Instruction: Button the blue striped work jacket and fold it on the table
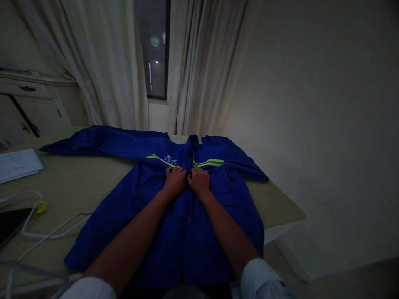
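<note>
So there's a blue work jacket (199,241) laid out flat on a beige table (276,203), collar (192,141) pointing away toward the window (152,45) and front facing up. It sits about mid-frame, with the sleeves spread out to both sides. Two yellow-green stripes (208,162) run across the chest, and there's a small white logo (171,160) on the upper left of the frame side of the chest.

Both hands are right at the middle of the jacket, up near the chest, almost touching each other. The left hand (175,181) and right hand (198,182) have their fingers (188,176) together and curled down, looks like they're pinching the front edges, though I can't tell exactly what's under the fingertips. White cuffs (258,278) show at the bottom of the frame.

Over at the left edge there's a stack of papers (18,165), a white cable (52,228) and a dark tablet (11,222) on the table. Curtains (106,62) hang at the top of the frame, and a white cabinet (28,108) sits upper left.
</note>
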Demonstrator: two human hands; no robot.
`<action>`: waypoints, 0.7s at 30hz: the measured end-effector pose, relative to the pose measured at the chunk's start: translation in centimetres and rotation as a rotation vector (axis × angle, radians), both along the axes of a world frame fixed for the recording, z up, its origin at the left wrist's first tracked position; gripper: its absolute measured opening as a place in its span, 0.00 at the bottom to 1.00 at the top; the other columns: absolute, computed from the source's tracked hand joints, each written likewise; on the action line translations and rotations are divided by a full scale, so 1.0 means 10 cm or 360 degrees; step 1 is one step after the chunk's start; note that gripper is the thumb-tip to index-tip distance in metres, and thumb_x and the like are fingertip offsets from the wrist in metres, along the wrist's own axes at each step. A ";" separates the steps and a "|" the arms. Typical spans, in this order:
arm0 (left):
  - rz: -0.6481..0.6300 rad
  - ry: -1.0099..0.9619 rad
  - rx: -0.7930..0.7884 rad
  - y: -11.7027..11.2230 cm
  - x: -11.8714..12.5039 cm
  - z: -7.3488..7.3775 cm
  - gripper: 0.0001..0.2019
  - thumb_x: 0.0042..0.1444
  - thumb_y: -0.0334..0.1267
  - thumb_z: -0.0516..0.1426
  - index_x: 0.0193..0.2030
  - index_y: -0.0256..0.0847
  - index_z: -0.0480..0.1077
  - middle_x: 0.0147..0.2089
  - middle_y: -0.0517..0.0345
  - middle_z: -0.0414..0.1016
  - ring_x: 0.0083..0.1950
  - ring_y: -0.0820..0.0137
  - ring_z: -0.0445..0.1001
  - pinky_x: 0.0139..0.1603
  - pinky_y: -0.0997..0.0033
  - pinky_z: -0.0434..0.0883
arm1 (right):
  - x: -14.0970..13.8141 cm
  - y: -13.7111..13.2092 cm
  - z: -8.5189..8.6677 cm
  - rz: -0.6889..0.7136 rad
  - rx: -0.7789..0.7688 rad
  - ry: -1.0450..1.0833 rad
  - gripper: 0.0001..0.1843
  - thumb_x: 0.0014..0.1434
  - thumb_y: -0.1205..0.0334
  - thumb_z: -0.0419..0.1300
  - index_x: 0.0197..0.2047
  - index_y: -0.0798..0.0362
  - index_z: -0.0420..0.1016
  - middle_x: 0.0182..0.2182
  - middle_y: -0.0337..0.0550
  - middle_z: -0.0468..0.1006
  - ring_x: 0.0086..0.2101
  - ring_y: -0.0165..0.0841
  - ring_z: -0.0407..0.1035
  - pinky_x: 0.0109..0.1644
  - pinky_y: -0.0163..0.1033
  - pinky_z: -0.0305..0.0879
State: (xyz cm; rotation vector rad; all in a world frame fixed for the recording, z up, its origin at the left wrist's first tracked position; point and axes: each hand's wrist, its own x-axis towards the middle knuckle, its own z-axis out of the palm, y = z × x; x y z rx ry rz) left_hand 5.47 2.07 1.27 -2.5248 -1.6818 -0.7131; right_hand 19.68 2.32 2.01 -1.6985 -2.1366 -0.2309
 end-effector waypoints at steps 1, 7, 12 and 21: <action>0.0000 0.0005 0.0000 0.00 0.00 0.00 0.12 0.66 0.33 0.50 0.45 0.44 0.76 0.48 0.47 0.79 0.57 0.53 0.70 0.58 0.47 0.54 | -0.01 0.00 0.00 -0.0019 0.0012 -0.0006 0.09 0.67 0.61 0.57 0.44 0.54 0.77 0.44 0.55 0.80 0.47 0.44 0.71 0.50 0.46 0.60; 0.0011 0.0024 -0.0031 0.02 0.00 -0.01 0.12 0.66 0.33 0.50 0.46 0.44 0.75 0.49 0.47 0.79 0.57 0.54 0.69 0.58 0.47 0.54 | -0.03 -0.01 0.01 -0.0015 0.0048 0.0000 0.07 0.66 0.64 0.57 0.43 0.53 0.76 0.45 0.55 0.79 0.47 0.44 0.71 0.51 0.47 0.60; 0.0075 -0.0083 -0.0123 0.02 -0.01 0.00 0.14 0.68 0.37 0.48 0.50 0.47 0.75 0.52 0.48 0.79 0.58 0.55 0.70 0.58 0.48 0.55 | 0.04 0.04 -0.05 0.0123 0.0089 0.0371 0.07 0.62 0.64 0.59 0.43 0.54 0.77 0.44 0.53 0.80 0.46 0.43 0.72 0.52 0.46 0.64; 0.0138 -0.0141 -0.0238 0.04 -0.03 0.00 0.17 0.68 0.35 0.47 0.53 0.48 0.75 0.55 0.48 0.79 0.58 0.55 0.69 0.57 0.49 0.57 | 0.22 0.14 -0.10 0.0631 -0.0346 0.1921 0.14 0.57 0.52 0.63 0.40 0.52 0.84 0.31 0.41 0.81 0.30 0.33 0.71 0.36 0.36 0.67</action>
